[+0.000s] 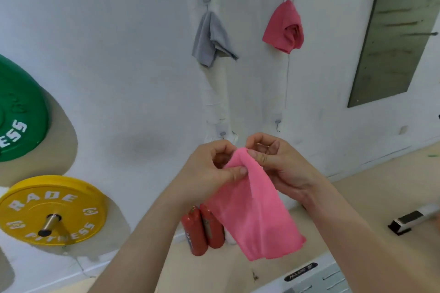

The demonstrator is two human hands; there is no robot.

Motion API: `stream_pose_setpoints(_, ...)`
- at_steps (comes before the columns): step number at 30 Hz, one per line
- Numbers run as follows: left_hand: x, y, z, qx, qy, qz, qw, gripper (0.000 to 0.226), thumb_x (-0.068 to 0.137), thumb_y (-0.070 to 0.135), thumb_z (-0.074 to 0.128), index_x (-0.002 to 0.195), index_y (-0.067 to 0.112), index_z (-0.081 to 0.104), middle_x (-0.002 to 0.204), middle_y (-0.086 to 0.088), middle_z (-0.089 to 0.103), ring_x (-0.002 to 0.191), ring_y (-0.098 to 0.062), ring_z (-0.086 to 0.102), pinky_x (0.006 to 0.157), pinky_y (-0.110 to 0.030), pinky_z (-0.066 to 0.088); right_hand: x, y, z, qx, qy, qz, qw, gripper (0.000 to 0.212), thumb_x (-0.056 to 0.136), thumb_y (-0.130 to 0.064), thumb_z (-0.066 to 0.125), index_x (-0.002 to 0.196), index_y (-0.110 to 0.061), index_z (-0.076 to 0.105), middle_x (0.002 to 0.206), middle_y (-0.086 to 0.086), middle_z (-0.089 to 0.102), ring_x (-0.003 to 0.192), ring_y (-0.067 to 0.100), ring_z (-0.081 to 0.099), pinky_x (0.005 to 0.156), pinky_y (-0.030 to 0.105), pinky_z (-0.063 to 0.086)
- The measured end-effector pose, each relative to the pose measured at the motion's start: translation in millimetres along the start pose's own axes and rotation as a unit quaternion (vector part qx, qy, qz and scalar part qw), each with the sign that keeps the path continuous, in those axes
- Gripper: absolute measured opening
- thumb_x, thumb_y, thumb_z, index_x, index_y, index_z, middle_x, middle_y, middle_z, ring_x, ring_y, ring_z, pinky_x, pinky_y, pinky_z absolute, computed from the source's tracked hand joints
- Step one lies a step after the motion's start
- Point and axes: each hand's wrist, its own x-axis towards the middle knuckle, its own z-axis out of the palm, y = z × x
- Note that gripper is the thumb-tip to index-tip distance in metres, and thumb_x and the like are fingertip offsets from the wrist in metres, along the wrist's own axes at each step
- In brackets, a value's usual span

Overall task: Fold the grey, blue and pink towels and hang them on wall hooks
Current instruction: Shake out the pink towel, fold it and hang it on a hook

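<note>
Raised close to the camera, a left hand (pixel 214 169) and a right hand (pixel 278 164) are seen gripping the top of a pink towel (pixel 254 209), which is held in the air in front of a white wall (pixel 119 54). The cloth is pinched between the left thumb and the curled left fingers, while the right thumb is pressed onto the bunched top fold with the other right fingers curled behind it. The rest of the towel is left hanging down between the forearms, its lower end loose above a pale floor (pixel 381 185). Just above the hands, a bare hook (pixel 277 125) is fixed to the wall. Higher up, a grey towel (pixel 210 38) is hung from one hook and a darker pink towel (pixel 283 26) from another to its right. A green weight plate (pixel 21 112) and a yellow weight plate (pixel 52 209) are mounted on the wall at the left, and two red cylinders (pixel 202 228) are stood at the foot of the wall, partly hidden by the held towel
</note>
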Motion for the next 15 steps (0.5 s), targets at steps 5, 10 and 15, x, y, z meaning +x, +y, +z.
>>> stream_pose_setpoints(5,95,3,36,-0.122,-0.013,-0.029,0.992,0.019,0.090,0.008,0.061,0.105,0.018,0.057,0.091,-0.008,0.071,0.081,-0.020,0.063,0.076,-0.033,0.050,36,-18,-81,-0.024,0.055,0.017,0.998,0.019,0.080,-0.028,0.068,0.094,-0.015,0.068,0.096,0.014,0.067,0.084,0.023,0.059,0.080,0.039,0.049)
stream_pose_setpoints(10,179,26,55,-0.095,-0.043,0.018,0.994,0.025,0.097,0.005,0.047,0.107,0.021,0.062,0.082,-0.005,0.062,0.076,-0.015,0.059,0.073,-0.023,0.047,74,-54,-157,-0.005,0.007,0.076,0.997,0.031,0.092,-0.023,0.056,0.115,-0.005,0.067,0.114,0.022,0.063,0.097,0.028,0.058,0.092,0.042,0.046)
stream_pose_setpoints(15,258,54,45,-0.061,0.020,0.021,0.998,0.023,0.095,0.010,0.051,0.095,0.022,0.071,0.075,-0.001,0.062,0.072,-0.012,0.054,0.070,-0.024,0.046,128,-109,-201,-0.021,0.014,0.055,0.998,0.053,0.063,-0.043,0.084,0.100,-0.007,0.069,0.087,0.013,0.048,0.072,0.021,0.044,0.061,0.031,0.036)
